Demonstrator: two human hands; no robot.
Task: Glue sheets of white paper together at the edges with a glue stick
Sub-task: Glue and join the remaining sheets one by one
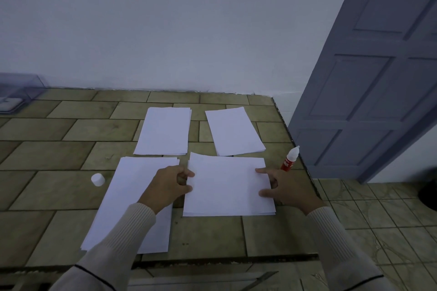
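From my remote seat, I see four lots of white paper on the tiled counter (pixel 59 153). The one being worked is the near-right stack (pixel 227 186), and it sits squarely between the two hands. The left hand (pixel 168 184) is curled, with its thumb and fingertips pinching the stack's left edge. The right hand (pixel 286 189) is at the opposite edge, its forefinger and thumb lying flat on the top sheet. Its other fingers are tucked by the edge, and I cannot tell whether they reach under the paper. The top sheet's far-left corner lifts slightly.

The glue bottle (pixel 289 159) stands uncapped, just beyond the right hand near the counter's right edge, with neither hand touching it. Its white cap (pixel 98 179) stands well apart on the left, beside the near-left stack (pixel 132 196), which the left forearm crosses. The far-left stack (pixel 164 131) and far-right stack (pixel 234 131) lie beyond, with no hand on them.
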